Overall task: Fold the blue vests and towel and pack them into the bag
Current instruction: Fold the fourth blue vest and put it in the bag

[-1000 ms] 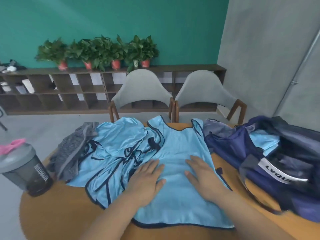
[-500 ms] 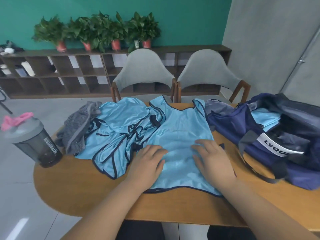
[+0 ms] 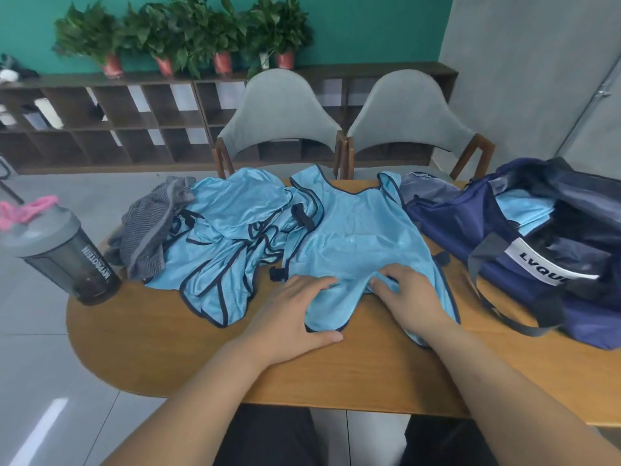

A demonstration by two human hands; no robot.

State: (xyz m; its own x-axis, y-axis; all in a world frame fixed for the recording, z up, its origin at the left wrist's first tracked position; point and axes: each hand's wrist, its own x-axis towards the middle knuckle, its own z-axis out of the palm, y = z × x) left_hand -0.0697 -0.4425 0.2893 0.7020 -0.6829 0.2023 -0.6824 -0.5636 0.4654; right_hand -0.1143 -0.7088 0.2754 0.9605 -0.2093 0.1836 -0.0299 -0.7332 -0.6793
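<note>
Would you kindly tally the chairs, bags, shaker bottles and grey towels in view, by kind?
Chairs: 2
Bag: 1
Shaker bottle: 1
Grey towel: 1
Total: 5

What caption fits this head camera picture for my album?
Left hand presses and right hand grips a blue vest on the table beside the bag.

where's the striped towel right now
In the head view, the striped towel lies crumpled at the left of the table, between the shaker bottle and the heap of blue vests.
</note>
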